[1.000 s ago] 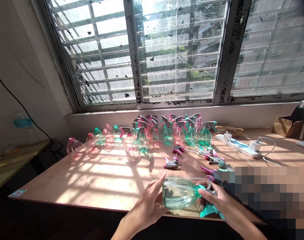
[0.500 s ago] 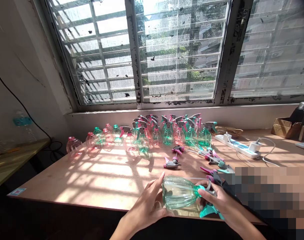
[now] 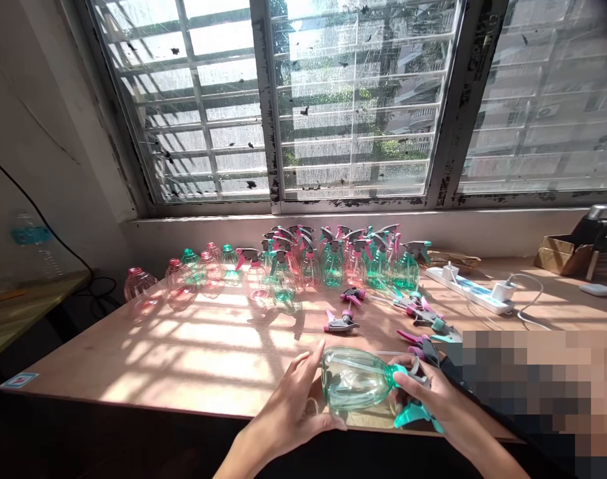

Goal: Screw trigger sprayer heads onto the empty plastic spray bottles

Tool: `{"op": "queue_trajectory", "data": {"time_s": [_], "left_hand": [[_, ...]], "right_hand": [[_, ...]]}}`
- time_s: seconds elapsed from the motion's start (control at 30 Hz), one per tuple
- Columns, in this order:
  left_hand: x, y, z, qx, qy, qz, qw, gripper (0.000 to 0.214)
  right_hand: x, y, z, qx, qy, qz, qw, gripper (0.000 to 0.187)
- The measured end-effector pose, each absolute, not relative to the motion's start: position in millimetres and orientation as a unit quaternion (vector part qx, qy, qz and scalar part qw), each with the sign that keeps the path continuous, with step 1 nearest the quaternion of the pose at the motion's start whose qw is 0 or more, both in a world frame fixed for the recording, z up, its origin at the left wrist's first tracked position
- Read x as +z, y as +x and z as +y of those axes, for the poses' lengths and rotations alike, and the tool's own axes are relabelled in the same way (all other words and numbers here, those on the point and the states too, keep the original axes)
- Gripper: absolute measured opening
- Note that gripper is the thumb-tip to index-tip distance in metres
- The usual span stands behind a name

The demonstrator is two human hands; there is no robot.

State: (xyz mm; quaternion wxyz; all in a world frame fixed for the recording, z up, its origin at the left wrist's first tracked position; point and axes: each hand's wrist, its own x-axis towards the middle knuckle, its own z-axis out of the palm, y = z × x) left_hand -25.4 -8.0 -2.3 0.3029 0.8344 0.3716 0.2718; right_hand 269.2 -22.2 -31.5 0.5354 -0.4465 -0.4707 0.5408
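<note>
Keeping the green spray bottle (image 3: 353,386) sideways above the table's (image 3: 184,372) near edge, I am still cupping its base with my left hand (image 3: 296,399) and pinching its teal trigger head (image 3: 413,416) with my right hand (image 3: 433,399), drifting only slightly leftward.

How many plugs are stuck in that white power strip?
2: one plug near the power strip's left end, one charger with a cable at its right end. None looks hidden.

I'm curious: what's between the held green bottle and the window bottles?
Loose pink spray triggers lie on the table beyond the green bottle, in the head view.
</note>
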Motion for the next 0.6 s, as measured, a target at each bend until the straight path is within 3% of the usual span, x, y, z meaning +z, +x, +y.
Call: {"op": "queue_trajectory", "data": {"time_s": [0.3, 0.47, 0.6], "left_hand": [[-6, -24, -5, 0.284, 0.885, 0.301, 0.215, 0.105], [-4, -20, -8, 0.289, 0.873, 0.345, 0.186, 0.127], [-3, -18, -11, 0.273, 0.891, 0.333, 0.144, 0.119]], "right_hand": [[-25, 271, -27, 0.527, -0.480, -0.460, 0.529, 0.050], [-22, 273, -29, 0.537, -0.479, -0.460, 0.519, 0.051], [-20, 274, -34, 0.527, -0.494, -0.449, 0.527, 0.050]]}}
